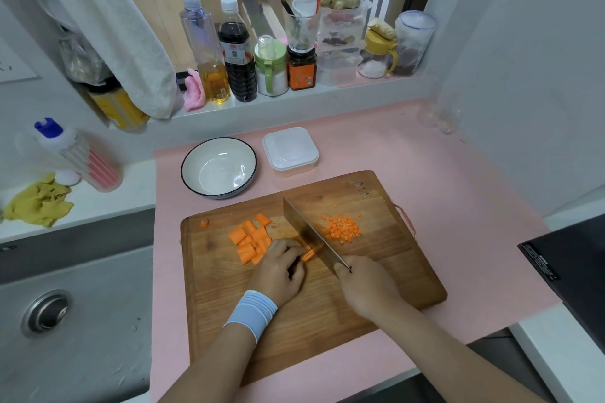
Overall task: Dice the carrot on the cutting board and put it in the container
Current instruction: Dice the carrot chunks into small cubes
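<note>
A wooden cutting board lies on a pink mat. Thick carrot chunks are piled left of centre, and a heap of small diced carrot lies to the right of the blade. My left hand, with a pale blue wristband, holds down carrot strips with curled fingers. My right hand grips the handle of a cleaver, whose blade rests across the strips. Behind the board stand a white bowl with a dark rim and a lidded clear plastic container.
A steel sink lies to the left. A dark cooktop sits at the right edge. Bottles and jars line the window ledge. A stray carrot bit lies at the board's far left corner. A yellow cloth rests by the sink.
</note>
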{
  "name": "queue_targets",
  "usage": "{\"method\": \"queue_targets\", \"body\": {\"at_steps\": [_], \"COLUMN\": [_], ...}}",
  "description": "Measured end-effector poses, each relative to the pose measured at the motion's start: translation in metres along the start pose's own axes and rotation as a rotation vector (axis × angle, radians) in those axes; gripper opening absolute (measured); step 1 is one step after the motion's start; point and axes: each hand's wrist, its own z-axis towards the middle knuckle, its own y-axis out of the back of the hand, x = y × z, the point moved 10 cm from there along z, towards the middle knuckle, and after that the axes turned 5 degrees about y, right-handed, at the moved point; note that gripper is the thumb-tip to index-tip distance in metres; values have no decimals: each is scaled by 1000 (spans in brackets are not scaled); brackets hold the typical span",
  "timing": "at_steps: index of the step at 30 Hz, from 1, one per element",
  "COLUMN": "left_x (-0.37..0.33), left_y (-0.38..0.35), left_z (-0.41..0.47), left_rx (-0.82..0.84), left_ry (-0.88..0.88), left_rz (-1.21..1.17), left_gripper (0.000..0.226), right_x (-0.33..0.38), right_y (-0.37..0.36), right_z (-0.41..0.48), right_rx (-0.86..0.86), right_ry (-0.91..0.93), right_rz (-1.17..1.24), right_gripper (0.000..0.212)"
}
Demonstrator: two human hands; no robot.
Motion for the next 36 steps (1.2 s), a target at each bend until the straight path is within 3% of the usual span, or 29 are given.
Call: {"method": "queue_targets", "body": {"at_steps": [14, 25, 36], "left_x": [-3, -4, -1], "left_y": [-12, -11, -10], "left_z": [2, 2, 3], "left_rx": [0, -6, -5], "left_ry": [-69, -74, -47], "left_rz": [17, 20, -24], "left_gripper": [5, 8, 6], "right_x": [10, 11, 7], "right_y": [-1, -9, -13], "right_z": [-13, -16, 3], "right_rx": [-111, -99, -36], "right_ry": [32, 3, -27], "right_rz": [-119, -178, -82], "right_gripper": [30, 28, 28]}}
